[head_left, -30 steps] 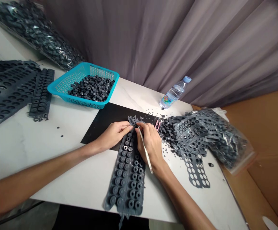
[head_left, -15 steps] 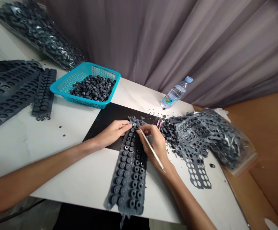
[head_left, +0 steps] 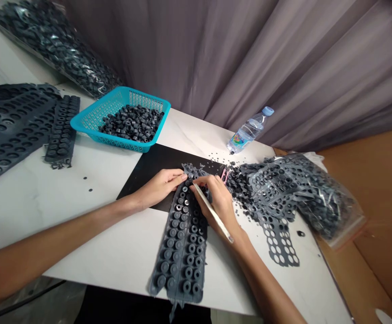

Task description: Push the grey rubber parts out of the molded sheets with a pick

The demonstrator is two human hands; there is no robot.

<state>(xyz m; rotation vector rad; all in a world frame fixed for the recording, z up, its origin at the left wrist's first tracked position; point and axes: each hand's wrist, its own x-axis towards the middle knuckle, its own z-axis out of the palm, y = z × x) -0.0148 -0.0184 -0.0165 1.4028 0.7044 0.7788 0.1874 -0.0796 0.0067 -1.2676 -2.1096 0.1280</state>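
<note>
A long grey rubber strip (head_left: 182,243) studded with small round rings lies in front of me, its far end on a black mat (head_left: 155,168). My left hand (head_left: 160,186) rests on the strip's far left edge, fingers curled and pressing down on it. My right hand (head_left: 218,200) is closed on a thin pale stick (head_left: 212,212), whose tip touches the strip's far end near my left fingertips.
A turquoise basket (head_left: 91,121) holds loose black rings. Grey rubber sheets (head_left: 10,126) lie at the left. Punched-out sheets and a plastic bag of rings (head_left: 297,191) pile at the right. A water bottle (head_left: 248,130) lies by the curtain. Another bag (head_left: 50,45) sits far left.
My right hand has shifted slightly, and the stick's angle changed from pointing down toward me to slanting right. The left hand has stayed on the strip.
</note>
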